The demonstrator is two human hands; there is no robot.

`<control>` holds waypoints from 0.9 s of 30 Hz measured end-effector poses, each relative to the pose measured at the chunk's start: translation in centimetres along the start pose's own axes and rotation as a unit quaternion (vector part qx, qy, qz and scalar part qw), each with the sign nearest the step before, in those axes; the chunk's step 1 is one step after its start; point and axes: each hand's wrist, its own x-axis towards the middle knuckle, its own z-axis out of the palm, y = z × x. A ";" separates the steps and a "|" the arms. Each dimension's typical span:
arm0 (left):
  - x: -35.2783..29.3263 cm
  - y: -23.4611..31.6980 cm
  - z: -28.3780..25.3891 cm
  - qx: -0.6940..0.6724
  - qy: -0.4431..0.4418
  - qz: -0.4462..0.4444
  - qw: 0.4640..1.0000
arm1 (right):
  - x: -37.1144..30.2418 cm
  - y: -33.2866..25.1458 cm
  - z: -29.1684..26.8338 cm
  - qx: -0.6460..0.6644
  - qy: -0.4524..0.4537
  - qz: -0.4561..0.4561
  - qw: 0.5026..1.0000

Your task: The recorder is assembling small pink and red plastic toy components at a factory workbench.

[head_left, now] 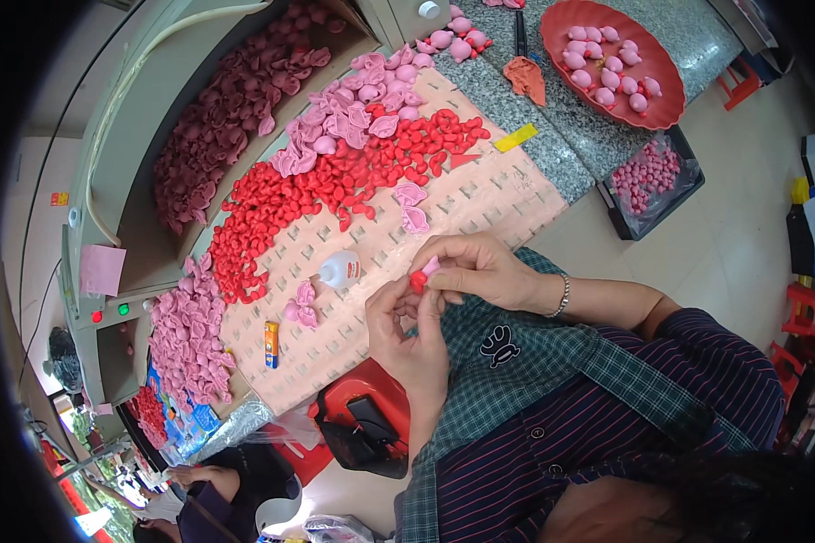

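Above the near edge of the table, my two hands meet around a small glossy red piece [417, 281] and a pink moulded piece [432, 266]. My left hand [409, 330] has its fingertips closed at the red piece. The pink piece is pinched between thumb and forefinger of my right hand [484, 269], which touches the red one too. Fingers partly cover both pieces. Beside my hands lies a small white translucent bottle [340, 269]. Pink ear-shaped pieces [412, 208] rest on the mat beyond, and another pink cluster [302, 306] sits left of the bottle.
Piles of red pieces [326, 185] and pink pieces [190, 335] cover the far side of the patterned mat [321, 339]. A machine opening [235, 118] holds more pink pieces. A red bowl [670, 100], a black crate [641, 222], an orange-blue tube [272, 345] and a red stool [362, 385] stand around.
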 end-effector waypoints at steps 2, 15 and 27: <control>0.3 0.0 -0.2 0.029 0.004 0.033 0.999 | 0.1 0.3 -0.3 0.007 -0.031 0.000 0.999; 0.1 -0.1 -0.4 -0.037 -0.001 -0.003 0.999 | -0.8 1.2 1.7 0.040 0.036 -0.022 0.998; -0.8 1.0 -1.9 -0.200 0.021 -0.103 0.974 | 0.9 0.4 1.3 -0.307 -0.059 -0.256 0.915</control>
